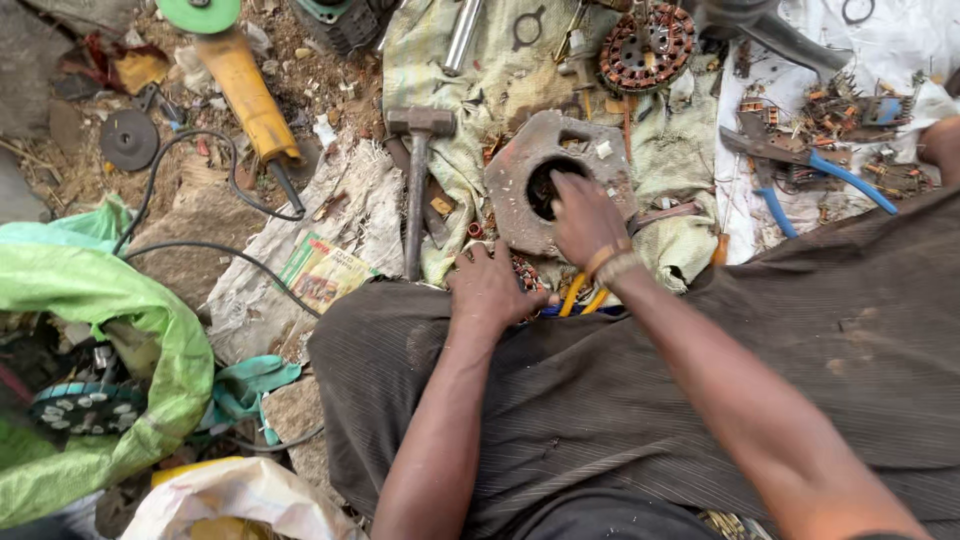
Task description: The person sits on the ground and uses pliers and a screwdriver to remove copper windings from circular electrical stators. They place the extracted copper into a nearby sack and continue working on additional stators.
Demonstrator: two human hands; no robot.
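We rest our right hand [585,215], fingers curled, on the rusty round-holed metal plate [535,160]; our left hand [490,285], fingers together, presses the cloth's [450,60] near edge

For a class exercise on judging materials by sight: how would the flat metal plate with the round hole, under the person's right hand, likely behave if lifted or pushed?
The metal plate looks thick and rusty, so it is probably stiff and heavy for its size. Lying flat on the cloth, it seems unlikely to roll or tip. Its rough surface should grip rather than slip under the right hand, and would probably drag the cloth if pushed.

Open-air repair workshop, hammer [415,190], angle grinder [240,75], motor stator [645,48], dirt ground [190,215]
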